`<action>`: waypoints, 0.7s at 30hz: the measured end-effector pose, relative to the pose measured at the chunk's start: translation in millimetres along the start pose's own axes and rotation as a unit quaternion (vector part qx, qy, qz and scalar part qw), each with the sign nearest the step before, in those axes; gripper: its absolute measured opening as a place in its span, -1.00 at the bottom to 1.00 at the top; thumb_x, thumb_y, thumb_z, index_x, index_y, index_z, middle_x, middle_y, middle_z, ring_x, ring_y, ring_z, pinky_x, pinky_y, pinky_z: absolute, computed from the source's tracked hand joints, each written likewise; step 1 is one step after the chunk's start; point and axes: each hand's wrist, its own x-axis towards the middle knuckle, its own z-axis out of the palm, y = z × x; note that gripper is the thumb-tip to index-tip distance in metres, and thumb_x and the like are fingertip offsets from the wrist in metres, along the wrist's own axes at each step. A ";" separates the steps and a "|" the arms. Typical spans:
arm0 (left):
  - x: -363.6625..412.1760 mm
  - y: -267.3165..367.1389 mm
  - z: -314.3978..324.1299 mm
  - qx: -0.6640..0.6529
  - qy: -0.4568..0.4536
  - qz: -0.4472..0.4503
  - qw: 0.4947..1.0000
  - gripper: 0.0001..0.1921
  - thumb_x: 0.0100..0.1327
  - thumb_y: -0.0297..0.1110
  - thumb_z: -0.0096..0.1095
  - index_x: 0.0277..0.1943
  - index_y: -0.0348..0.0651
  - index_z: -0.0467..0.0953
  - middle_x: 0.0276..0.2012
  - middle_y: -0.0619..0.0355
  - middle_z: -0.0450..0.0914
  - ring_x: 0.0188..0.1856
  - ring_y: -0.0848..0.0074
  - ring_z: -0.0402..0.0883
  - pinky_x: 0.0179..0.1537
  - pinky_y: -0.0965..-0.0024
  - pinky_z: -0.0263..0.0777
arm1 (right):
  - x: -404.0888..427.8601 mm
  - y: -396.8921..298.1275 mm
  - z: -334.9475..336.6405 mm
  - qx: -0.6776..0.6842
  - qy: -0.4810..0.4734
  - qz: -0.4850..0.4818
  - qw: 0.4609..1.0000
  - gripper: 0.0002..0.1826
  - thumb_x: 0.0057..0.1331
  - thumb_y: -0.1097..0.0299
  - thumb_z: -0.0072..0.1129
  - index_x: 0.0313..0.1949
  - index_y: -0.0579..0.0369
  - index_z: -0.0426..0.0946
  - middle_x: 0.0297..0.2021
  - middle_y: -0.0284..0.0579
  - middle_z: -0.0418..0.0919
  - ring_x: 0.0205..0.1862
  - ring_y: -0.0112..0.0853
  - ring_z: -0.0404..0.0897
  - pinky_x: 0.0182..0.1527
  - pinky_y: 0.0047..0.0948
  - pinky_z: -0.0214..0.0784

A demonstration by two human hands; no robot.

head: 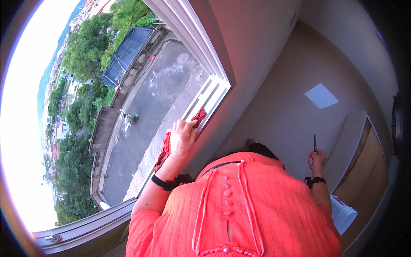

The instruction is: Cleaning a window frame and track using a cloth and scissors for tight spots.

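My left hand (183, 136) is closed on a crumpled red cloth (199, 117), pressing it on the white track of a window sill (210, 93). More of the cloth hangs out behind the hand, along the outer side of the sill. On the other side of my body, low over the floor, my right hand (318, 158) grips a pair of scissors (311, 156) by the red handles, with the dark blades pointing away from me. The blades look closed or nearly so.
The window stands open, with its frame (96, 229) at lower left and a concrete yard (151, 106) far below. A white square (321, 95) lies on the floor. At right are an open box-like unit (346, 144) and a stack of white items (343, 213).
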 end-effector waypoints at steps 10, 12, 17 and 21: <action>36.8 0.5 -30.2 -0.279 0.117 -0.129 0.944 -0.85 0.27 -0.54 0.29 -0.10 -0.26 0.65 -0.32 0.12 0.62 -0.24 0.43 0.60 -0.15 0.42 0.49 | 19.5 0.6 -7.0 -0.077 0.017 -0.007 0.997 -0.63 0.09 0.54 0.25 -0.05 0.20 0.60 -0.42 -0.20 0.61 -0.56 -0.42 0.52 -0.63 -0.37 0.28; 44.4 0.6 -24.2 -0.105 0.019 -0.008 0.994 -0.68 0.21 -0.48 0.32 0.04 -0.22 0.64 -0.14 -0.01 0.59 0.02 0.10 0.49 0.10 0.22 0.43 | 20.2 -12.5 0.4 -0.077 0.014 -0.018 0.997 -0.62 0.08 0.54 0.25 -0.05 0.19 0.61 -0.42 -0.21 0.62 -0.56 -0.42 0.52 -0.64 -0.38 0.28; 37.6 6.2 -9.1 0.026 -0.051 0.011 0.998 -0.52 0.20 -0.62 0.17 0.21 -0.14 0.53 0.02 -0.10 0.43 0.07 0.00 0.41 0.12 0.08 0.40 | 25.4 -34.4 19.3 0.017 -0.043 -0.027 0.999 -0.59 0.09 0.57 0.24 0.00 0.15 0.59 -0.33 -0.22 0.65 -0.55 -0.44 0.52 -0.65 -0.41 0.24; 57.5 17.8 -15.4 0.084 -0.084 0.014 0.993 -0.50 0.22 -0.56 0.12 0.24 -0.04 0.51 0.05 -0.11 0.40 0.09 0.02 0.38 0.12 0.06 0.40 | 34.8 -27.2 27.2 0.002 -0.032 -0.012 0.999 -0.56 0.09 0.59 0.25 0.02 0.16 0.58 -0.29 -0.22 0.66 -0.55 -0.43 0.52 -0.65 -0.42 0.24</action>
